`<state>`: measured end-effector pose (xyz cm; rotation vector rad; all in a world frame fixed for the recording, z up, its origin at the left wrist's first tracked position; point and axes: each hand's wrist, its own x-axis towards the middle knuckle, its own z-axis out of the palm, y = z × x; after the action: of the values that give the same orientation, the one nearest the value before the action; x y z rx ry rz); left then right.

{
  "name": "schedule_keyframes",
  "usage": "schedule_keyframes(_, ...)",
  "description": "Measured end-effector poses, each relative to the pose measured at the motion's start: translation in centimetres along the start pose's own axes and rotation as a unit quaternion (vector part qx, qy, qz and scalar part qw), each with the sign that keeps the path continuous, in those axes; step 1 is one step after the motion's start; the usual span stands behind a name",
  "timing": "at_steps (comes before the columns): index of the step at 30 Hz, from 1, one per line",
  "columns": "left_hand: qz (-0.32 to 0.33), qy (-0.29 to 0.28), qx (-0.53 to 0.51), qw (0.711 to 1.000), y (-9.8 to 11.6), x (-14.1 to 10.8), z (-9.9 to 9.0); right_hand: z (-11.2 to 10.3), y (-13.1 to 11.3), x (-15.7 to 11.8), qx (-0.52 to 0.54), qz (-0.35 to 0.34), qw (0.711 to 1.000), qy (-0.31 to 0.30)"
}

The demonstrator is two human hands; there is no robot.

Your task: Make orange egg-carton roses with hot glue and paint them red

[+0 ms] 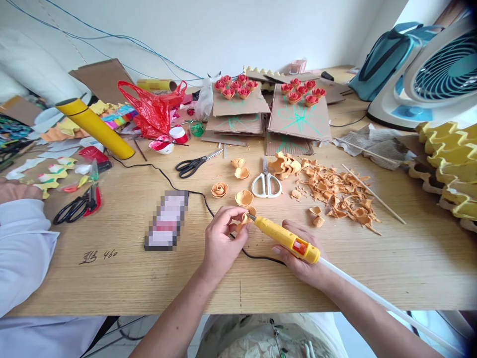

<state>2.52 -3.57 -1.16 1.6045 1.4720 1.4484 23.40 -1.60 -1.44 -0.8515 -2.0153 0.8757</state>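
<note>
My left hand pinches a small curled orange petal piece near the table's middle. In my right hand is a yellow hot glue gun, its metal nozzle touching or almost touching that piece. A long white glue stick sticks out of the gun's rear. Just beyond my left hand lie an open orange petal cup, a finished-looking orange rose and another petal cup. White-handled scissors rest to the right of these.
Orange scraps and a wooden stick lie to the right. Red flowers stand on cardboard behind. Black scissors, a phone-like blurred object and a black cord lie left and centre. Another person's sleeve is at left; a fan stands right.
</note>
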Motion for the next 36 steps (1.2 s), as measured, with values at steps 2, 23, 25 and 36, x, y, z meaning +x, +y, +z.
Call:
schedule_keyframes(2,0.001,-0.001,-0.003,1.000,0.0,0.0,0.0,0.0,0.0,0.0,0.000,0.002,1.000,-0.002)
schedule_keyframes(23,0.001,0.009,0.003,1.000,-0.4,0.0,0.1,-0.4,-0.3,0.1,0.037,0.055,0.997,0.025)
schedule_keyframes(25,0.005,0.012,0.006,1.000,-0.3,0.0,0.1,-0.7,-0.5,0.0,0.074,0.114,0.990,0.035)
schedule_keyframes(36,0.018,0.017,-0.010,1.000,0.2,0.2,0.1,-0.9,0.4,-0.6,0.266,0.238,0.933,0.043)
